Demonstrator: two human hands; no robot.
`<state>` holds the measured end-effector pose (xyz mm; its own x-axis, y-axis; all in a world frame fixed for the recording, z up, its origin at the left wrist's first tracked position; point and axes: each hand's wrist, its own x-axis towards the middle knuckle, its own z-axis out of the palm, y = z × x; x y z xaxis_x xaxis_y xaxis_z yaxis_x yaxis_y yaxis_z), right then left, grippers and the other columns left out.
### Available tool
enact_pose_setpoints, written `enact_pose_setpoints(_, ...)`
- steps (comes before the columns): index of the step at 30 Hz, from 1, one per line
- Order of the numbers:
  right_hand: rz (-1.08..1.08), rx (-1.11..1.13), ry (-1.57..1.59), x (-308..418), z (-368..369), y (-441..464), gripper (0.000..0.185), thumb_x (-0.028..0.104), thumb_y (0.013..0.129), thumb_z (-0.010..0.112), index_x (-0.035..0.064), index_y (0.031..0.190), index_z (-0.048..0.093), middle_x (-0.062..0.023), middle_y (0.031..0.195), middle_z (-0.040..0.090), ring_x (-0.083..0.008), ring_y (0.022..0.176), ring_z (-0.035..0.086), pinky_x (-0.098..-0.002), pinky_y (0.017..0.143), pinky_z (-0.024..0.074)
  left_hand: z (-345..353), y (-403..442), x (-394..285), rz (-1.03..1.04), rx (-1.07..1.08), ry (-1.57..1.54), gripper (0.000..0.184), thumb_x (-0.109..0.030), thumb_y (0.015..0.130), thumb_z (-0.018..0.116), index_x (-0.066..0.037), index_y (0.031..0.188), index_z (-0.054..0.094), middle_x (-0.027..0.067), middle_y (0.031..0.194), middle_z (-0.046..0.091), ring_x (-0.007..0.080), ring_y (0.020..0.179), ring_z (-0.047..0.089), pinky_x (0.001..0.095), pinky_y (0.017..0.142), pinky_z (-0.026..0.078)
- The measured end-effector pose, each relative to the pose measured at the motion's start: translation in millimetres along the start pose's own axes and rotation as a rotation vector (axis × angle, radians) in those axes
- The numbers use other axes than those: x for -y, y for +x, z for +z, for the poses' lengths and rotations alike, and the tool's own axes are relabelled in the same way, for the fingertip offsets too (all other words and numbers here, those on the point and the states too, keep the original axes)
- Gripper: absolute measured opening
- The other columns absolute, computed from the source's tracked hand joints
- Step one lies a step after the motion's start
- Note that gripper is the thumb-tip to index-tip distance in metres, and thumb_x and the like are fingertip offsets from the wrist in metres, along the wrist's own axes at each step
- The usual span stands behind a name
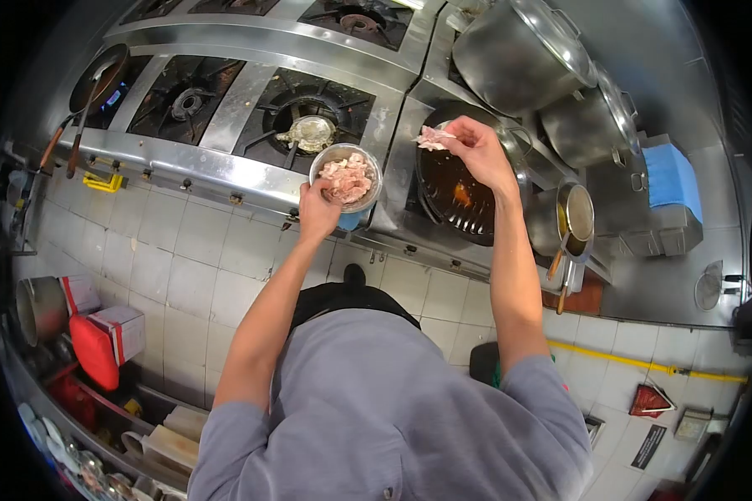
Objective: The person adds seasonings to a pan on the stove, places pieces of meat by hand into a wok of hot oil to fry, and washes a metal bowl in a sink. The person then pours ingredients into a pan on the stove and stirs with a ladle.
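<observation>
My left hand (317,209) grips a round metal bowl (376,190) by its near side, fingers closed over the rim. Pale pink pieces of raw meat (348,175) fill much of the bowl. Up and to the right, my right hand (475,149) pinches a piece of raw meat (434,139) between its fingertips. This piece hangs above a wide dark pan of brown oil (451,179) on the stove. Something orange-brown (462,195) shows in the oil, too blurred to name.
Large lidded steel pots (510,63) stand behind the pan. Strainers (578,213) rest over a pot at right. A wok (100,77) sits over a blue flame at far left. A blue cloth (671,174) lies on a steel box.
</observation>
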<state>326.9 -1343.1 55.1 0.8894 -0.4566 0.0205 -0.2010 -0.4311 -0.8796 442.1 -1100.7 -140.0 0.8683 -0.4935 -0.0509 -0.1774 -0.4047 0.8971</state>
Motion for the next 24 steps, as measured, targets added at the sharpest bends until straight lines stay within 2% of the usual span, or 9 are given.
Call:
enact_pose_setpoints(5, 0.084, -0.081, -0.147, -56.1, -36.6, -14.0, 0.010, 0.007, 0.085, 0.069, 0.0007, 0.081, 0.062, 0.0001, 0.071, 0.064, -0.0048, 0.065, 0.056, -0.0227, 0.060, 0.0436, 2.6, -1.0, 2.2, 0.022, -0.020, 0.005, 0.036, -0.009, 0.069, 0.068, -0.004, 0.104, 0.062, 0.0184, 0.105, 0.053, 0.0376, 0.100, 0.055, 0.0424, 0.090, 0.045)
enact_pose_setpoints(9, 0.044, -0.075, -0.288, -106.7, -38.3, -8.1, 0.016, 0.012, 0.081, 0.074, -0.0005, 0.081, 0.063, -0.0064, 0.070, 0.066, -0.0099, 0.062, 0.058, -0.0290, 0.059, 0.0465, 4.4, -0.3, 5.0, 0.017, -0.015, 0.019, 0.034, -0.010, 0.070, 0.069, -0.004, 0.103, 0.062, 0.0185, 0.106, 0.053, 0.0384, 0.101, 0.055, 0.0433, 0.091, 0.045)
enact_pose_setpoints(11, 0.133, -0.081, -0.473, -118.7, -31.3, -2.7, 0.023, 0.017, 0.078, 0.077, -0.0009, 0.081, 0.062, -0.0097, 0.069, 0.064, -0.0147, 0.064, 0.061, -0.0328, 0.061, 0.0473, 4.2, -1.4, 4.1, 0.019, -0.018, 0.026, 0.034, -0.010, 0.070, 0.069, -0.003, 0.103, 0.062, 0.0183, 0.107, 0.053, 0.0385, 0.101, 0.055, 0.0434, 0.091, 0.045)
enact_pose_setpoints(12, 0.094, -0.113, -0.506, -124.6, -27.0, -0.4, 0.025, 0.018, 0.077, 0.077, -0.0005, 0.080, 0.062, -0.0138, 0.068, 0.062, -0.0243, 0.067, 0.063, -0.0371, 0.063, 0.0474, 4.0, -1.9, 3.4, 0.020, -0.024, 0.028, 0.034, -0.010, 0.071, 0.068, -0.003, 0.103, 0.062, 0.0182, 0.107, 0.053, 0.0386, 0.102, 0.055, 0.0434, 0.091, 0.045)
enact_pose_setpoints(13, 0.094, -0.115, -0.504, -130.1, -23.1, 1.7, 0.025, 0.018, 0.077, 0.077, -0.0005, 0.080, 0.062, -0.0138, 0.068, 0.062, -0.0243, 0.067, 0.063, -0.0371, 0.063, 0.0474, 3.6, -2.2, 2.9, 0.022, -0.023, 0.030, 0.034, -0.010, 0.071, 0.068, -0.003, 0.103, 0.062, 0.0182, 0.107, 0.053, 0.0386, 0.102, 0.055, 0.0434, 0.091, 0.045)
enact_pose_setpoints(15, 0.063, -0.127, -0.620, -128.8, -13.6, 4.4, 0.019, 0.013, 0.076, 0.073, -0.0002, 0.080, 0.060, -0.0162, 0.070, 0.062, -0.0329, 0.069, 0.062, -0.0392, 0.065, 0.0475, 3.2, -2.3, 3.1, 0.012, -0.018, 0.030, 0.034, -0.010, 0.070, 0.068, -0.003, 0.103, 0.061, 0.0181, 0.108, 0.053, 0.0383, 0.103, 0.055, 0.0432, 0.092, 0.045)
enact_pose_setpoints(16, 0.167, -0.089, -0.633, -127.2, -11.9, 5.1, 0.015, 0.009, 0.074, 0.071, 0.0003, 0.084, 0.063, -0.0187, 0.076, 0.065, -0.0374, 0.075, 0.063, -0.0408, 0.069, 0.0492, 3.5, -2.5, 3.2, 0.013, -0.018, 0.030, 0.034, -0.010, 0.070, 0.068, -0.003, 0.103, 0.061, 0.0181, 0.108, 0.053, 0.0383, 0.103, 0.055, 0.0432, 0.092, 0.045)
enact_pose_setpoints(22, -0.006, -0.166, -0.733, -138.7, -17.1, 9.8, 0.016, 0.007, 0.074, 0.068, 0.0017, 0.089, 0.068, -0.0194, 0.082, 0.067, -0.0358, 0.085, 0.066, -0.0421, 0.077, 0.0519, 7.0, -1.9, 11.4, 0.048, -0.086, 0.013, 0.030, -0.010, 0.072, 0.066, -0.001, 0.101, 0.063, 0.0169, 0.103, 0.058, 0.0335, 0.098, 0.059, 0.0389, 0.089, 0.047)
enact_pose_setpoints(24, 0.030, -0.143, -0.714, -126.3, -21.5, 12.8, 0.015, 0.007, 0.074, 0.067, 0.0014, 0.088, 0.067, -0.0191, 0.080, 0.067, -0.0359, 0.083, 0.066, -0.0419, 0.076, 0.0518, 5.0, -2.8, 9.2, 0.066, -0.096, 0.006, 0.031, -0.011, 0.073, 0.066, 0.000, 0.101, 0.063, 0.0168, 0.104, 0.059, 0.0327, 0.097, 0.060, 0.0380, 0.088, 0.047)
